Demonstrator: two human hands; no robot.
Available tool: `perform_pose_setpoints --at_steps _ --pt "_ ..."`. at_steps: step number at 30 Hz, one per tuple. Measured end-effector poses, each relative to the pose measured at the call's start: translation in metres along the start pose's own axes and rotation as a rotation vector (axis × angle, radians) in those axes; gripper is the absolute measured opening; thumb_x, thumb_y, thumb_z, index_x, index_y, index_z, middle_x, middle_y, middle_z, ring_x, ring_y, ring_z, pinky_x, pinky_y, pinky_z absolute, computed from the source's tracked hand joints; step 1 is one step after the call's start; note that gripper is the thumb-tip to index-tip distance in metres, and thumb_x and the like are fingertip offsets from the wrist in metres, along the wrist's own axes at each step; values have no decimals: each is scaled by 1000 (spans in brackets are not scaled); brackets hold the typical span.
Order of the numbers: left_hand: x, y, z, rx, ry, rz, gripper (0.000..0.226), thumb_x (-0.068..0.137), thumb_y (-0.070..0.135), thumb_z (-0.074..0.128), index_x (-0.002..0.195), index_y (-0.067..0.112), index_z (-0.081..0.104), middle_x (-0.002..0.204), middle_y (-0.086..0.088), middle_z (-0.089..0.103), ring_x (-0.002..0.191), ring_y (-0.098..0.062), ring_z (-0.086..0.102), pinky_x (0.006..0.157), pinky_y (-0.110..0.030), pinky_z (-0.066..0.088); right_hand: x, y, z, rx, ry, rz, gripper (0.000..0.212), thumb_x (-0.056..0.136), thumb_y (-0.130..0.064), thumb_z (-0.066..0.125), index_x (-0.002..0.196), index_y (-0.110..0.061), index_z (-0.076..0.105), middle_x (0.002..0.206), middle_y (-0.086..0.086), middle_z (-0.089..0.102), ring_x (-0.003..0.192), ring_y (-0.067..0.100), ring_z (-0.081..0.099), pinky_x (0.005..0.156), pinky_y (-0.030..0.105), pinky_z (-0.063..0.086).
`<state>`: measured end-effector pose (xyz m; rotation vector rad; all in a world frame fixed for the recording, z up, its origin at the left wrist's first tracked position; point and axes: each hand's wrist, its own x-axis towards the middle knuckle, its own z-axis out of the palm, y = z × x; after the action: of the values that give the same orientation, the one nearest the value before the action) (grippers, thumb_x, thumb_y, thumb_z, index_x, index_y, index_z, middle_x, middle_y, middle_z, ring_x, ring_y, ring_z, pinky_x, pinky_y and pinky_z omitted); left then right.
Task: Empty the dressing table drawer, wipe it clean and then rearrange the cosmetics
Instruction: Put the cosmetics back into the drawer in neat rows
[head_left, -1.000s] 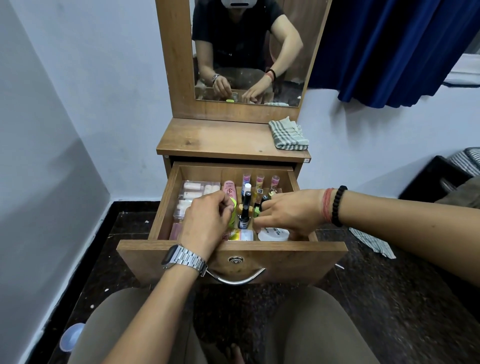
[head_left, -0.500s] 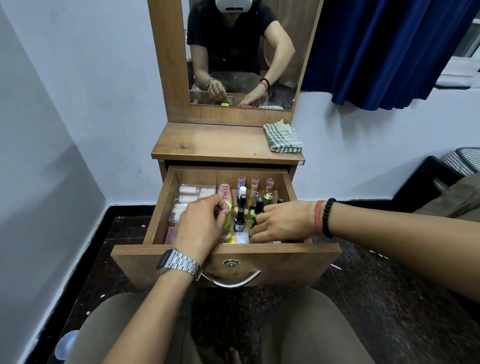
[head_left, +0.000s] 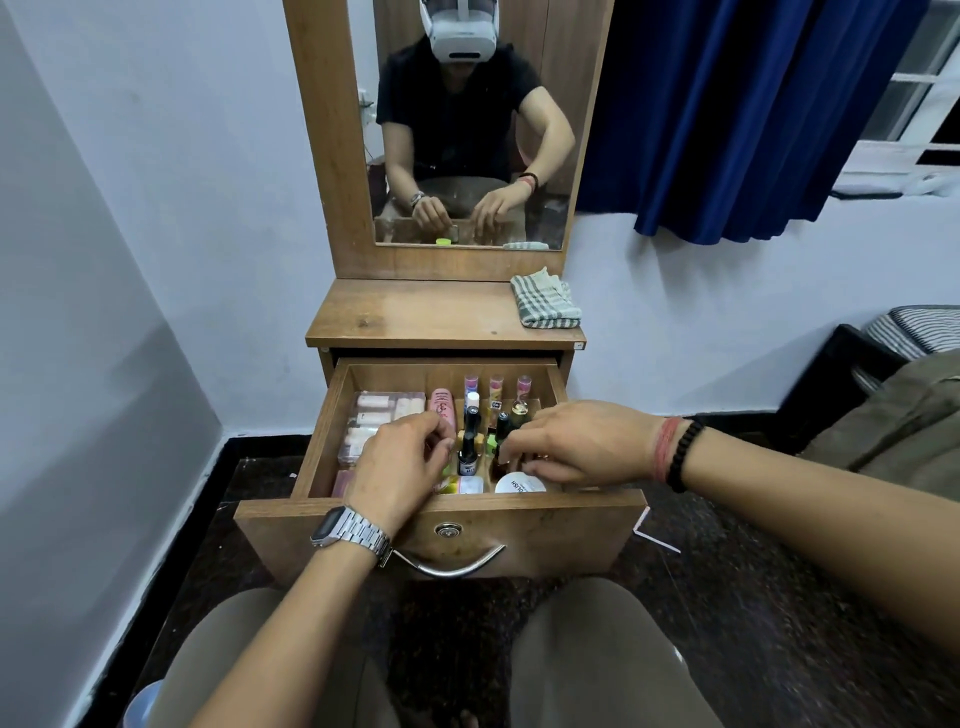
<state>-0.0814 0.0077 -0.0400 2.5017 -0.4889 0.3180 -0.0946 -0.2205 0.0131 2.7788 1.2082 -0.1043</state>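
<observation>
The wooden drawer (head_left: 441, 525) of the dressing table is pulled open and holds several cosmetics. My left hand (head_left: 400, 467) reaches in, its fingers curled round the lower end of a lying pink tube (head_left: 441, 405). A little to the right, my right hand (head_left: 576, 441) pinches a small dark bottle (head_left: 500, 462) with its fingertips. Between the hands stands a black nail polish bottle (head_left: 470, 449). Just under the right fingers lies a white round jar (head_left: 519, 485). Clear boxes (head_left: 371, 415) fill the left side and three pink tubes (head_left: 496, 387) stand at the back.
A folded checked cloth (head_left: 545, 304) lies on the right of the table top (head_left: 415, 317), below the mirror (head_left: 467, 130). The wall is close on the left. A blue curtain (head_left: 753, 114) hangs at the right. My knees are under the drawer front.
Both hands have stayed in the drawer on the same items. My right hand has drawn back slightly, so the white jar shows again. The view has tilted up.
</observation>
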Motion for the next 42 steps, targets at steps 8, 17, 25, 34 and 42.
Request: perform_pose_setpoints --at_steps 8,17,25,34,42 --pt "-37 -18 -20 65 -102 119 18 90 50 52 95 37 63 98 23 59 102 -5 49 83 -30 38 -29 -39 15 96 41 155 44 89 -33 54 131 -34 43 109 -6 63 102 17 58 86 36 47" --pt "-69 -46 -55 108 -29 -199 64 71 61 69 128 41 48 135 14 46 130 -14 37 102 -43 34 -36 -49 30 24 146 274 51 90 -13 48 137 -30 42 137 -9 50 123 15 45 94 28 33" --pt "-50 -46 -52 144 14 -249 89 64 62 74 140 33 38 144 7 40 132 -21 36 103 -49 38 -24 -32 30 -3 180 411 75 82 -24 70 145 -30 29 156 -6 24 139 17 29 106 36 32" --pt "-3 -49 -48 202 8 -219 102 66 51 80 148 24 25 153 -1 27 138 -28 30 108 -44 35 -1 1 27 41 203 627 107 74 -45 77 153 -25 8 162 -1 9 145 21 18 112 44 26" --pt "43 -55 -45 337 -40 -187 105 66 54 78 149 26 20 158 2 14 144 -24 16 104 -52 38 24 32 25 -1 162 683 114 71 -43 80 154 -22 4 162 2 7 146 23 15 111 44 24"
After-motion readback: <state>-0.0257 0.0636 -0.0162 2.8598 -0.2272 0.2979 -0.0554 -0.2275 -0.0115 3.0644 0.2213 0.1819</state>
